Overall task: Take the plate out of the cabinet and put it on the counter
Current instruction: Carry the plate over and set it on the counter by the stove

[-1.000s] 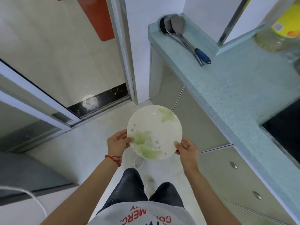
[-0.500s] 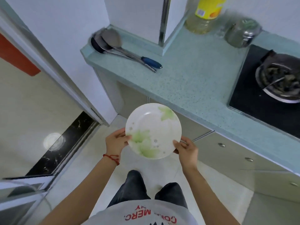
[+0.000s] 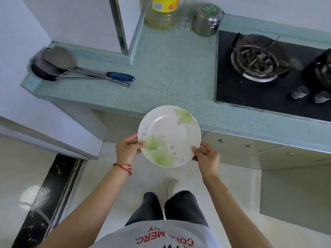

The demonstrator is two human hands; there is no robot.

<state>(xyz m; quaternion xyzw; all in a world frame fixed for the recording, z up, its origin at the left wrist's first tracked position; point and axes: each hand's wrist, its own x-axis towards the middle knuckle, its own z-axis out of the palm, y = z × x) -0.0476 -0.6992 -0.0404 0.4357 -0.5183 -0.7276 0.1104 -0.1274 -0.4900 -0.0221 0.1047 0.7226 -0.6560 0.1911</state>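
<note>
Both grips, left hand [image 3: 127, 149] and right hand [image 3: 207, 157], clamp my plate [image 3: 169, 136], out of the cabinet, not yet on the bench [image 3: 161, 86].

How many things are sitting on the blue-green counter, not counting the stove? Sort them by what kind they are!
Long-handled ladles or spatulas: 3, as far as the stacked heads show
Oil bottle: 1
Metal canister: 1
Small clear glass: 1
Total: 6
The plate isn't on the counter yet; it's held.
</note>
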